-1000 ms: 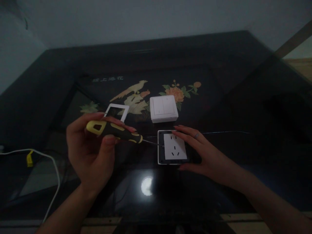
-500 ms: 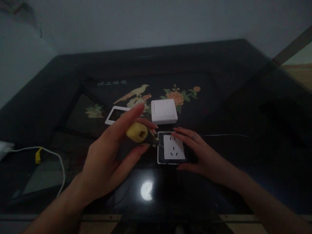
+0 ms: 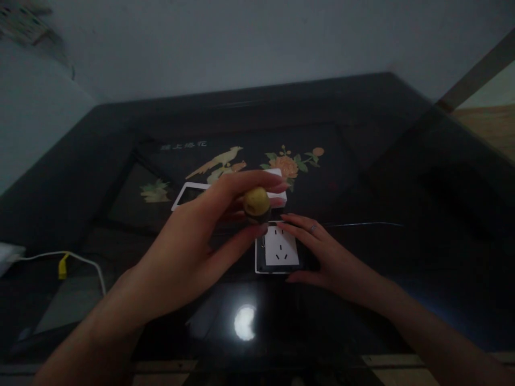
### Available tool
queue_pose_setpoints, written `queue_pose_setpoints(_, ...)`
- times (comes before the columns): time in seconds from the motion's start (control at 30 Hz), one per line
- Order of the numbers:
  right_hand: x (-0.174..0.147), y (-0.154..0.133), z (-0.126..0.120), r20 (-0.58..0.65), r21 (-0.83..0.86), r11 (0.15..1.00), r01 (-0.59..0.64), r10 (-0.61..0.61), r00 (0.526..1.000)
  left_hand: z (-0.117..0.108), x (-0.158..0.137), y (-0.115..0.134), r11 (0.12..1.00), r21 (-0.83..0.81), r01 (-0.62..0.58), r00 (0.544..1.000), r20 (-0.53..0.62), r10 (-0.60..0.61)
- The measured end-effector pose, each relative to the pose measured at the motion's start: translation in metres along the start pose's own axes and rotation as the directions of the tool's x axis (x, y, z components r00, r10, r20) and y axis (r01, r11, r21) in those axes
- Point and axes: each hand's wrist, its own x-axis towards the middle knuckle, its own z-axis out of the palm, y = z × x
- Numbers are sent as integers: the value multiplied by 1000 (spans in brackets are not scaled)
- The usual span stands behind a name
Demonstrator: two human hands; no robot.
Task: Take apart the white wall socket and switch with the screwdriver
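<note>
My left hand is closed around a screwdriver with a yellow handle. The handle's end points up toward me, and the shaft is hidden below it, over the upper left part of the wall socket. This socket lies on the dark table, with a white slotted face and a black frame. My right hand grips its right side, fingers on the top edge and thumb at the lower right. Behind my left fingers stands a white switch box, mostly covered. A white cover frame lies left of it, partly behind my left hand.
The glossy black table bears an inlaid bird and flower picture. On the left lies a white cable with a yellow tag and a white plug-like block. A wall rises behind the table.
My left hand has moved right with the screwdriver, which has swung from tilted to more upright over the socket. My right hand still holds the socket. The view has shifted slightly.
</note>
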Motion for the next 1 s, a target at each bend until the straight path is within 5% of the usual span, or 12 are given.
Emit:
queue_pose_setpoints(0.2, 0, 2, 0, 13, 9, 1000, -3, 2, 1000, -5, -4, -10, 913, 360, -193, 980, 21, 199)
queue_pose_setpoints(0.43, -1, 1, -1, 16, -11, 1000, -5, 5, 1000, -11, -7, 0, 951, 303, -61, 992, 122, 25)
queue_pose_setpoints(0.53, -1, 2, -1, 14, -20, 1000, 7, -7, 1000, -7, -8, -3, 896, 435, -91, 995, 5, 99)
queue_pose_setpoints(0.63, -1, 2, -1, 12, -32, 999, 10, -9, 1000, -5, -8, -4, 796, 573, -195, 976, 34, 215)
queue_pose_setpoints(0.83, 0, 3, 1, 8, -37, 999, 24, -24, 1000, -12, -6, 2, 900, 398, -179, 978, 174, 117)
queue_pose_setpoints(1.0, -1, 3, 0, 8, -38, 999, 20, -19, 1000, -7, -4, -8, 818, 517, -254, 967, 123, 222)
